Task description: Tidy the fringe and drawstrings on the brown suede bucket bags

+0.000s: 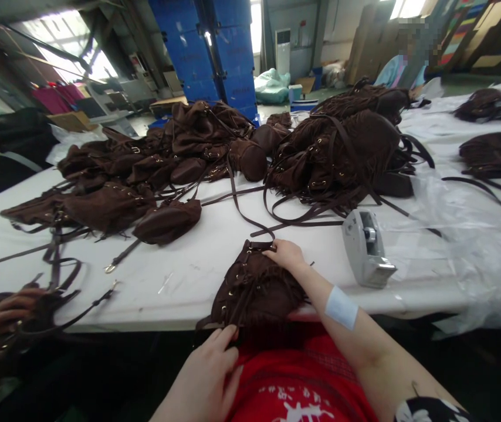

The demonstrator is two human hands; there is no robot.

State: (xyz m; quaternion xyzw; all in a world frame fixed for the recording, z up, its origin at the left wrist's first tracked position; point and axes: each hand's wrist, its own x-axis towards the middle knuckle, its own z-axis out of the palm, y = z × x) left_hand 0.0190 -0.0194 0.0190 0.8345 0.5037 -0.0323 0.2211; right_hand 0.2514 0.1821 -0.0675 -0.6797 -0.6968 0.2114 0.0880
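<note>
1. The white tabletop spreads out from under both hands, running ahead of them and away to either side.
2. One heap of brown bags lies ahead of the hands and to their left. A second heap, fringed and tangled with long straps, lies ahead of the right hand and a little to its right.
3. A clear plastic sheet covers the tabletop well to the right of the right hand.
4. A single fringed bag lies between the two hands at the near edge of the tabletop, its drawstring mouth pointing away from the person.
5. Far to the left of the left hand, a co-worker's hand holds another dark bag with loose straps.
6. The left hand is nearest the body, fingers loosely extended, fingertips touching the near hem of the fringed bag without closing on it.
7. The right hand rests on the far rim of the fringed bag, its fingers curled down and gripping the rim at the drawstring.
8. A grey tape dispenser stands just to the right of the right hand, near it but apart.
9. A white band wraps the forearm behind the right hand.
10. A small gold buckle ends a strap lying to the left of both hands, well apart from them.
</note>
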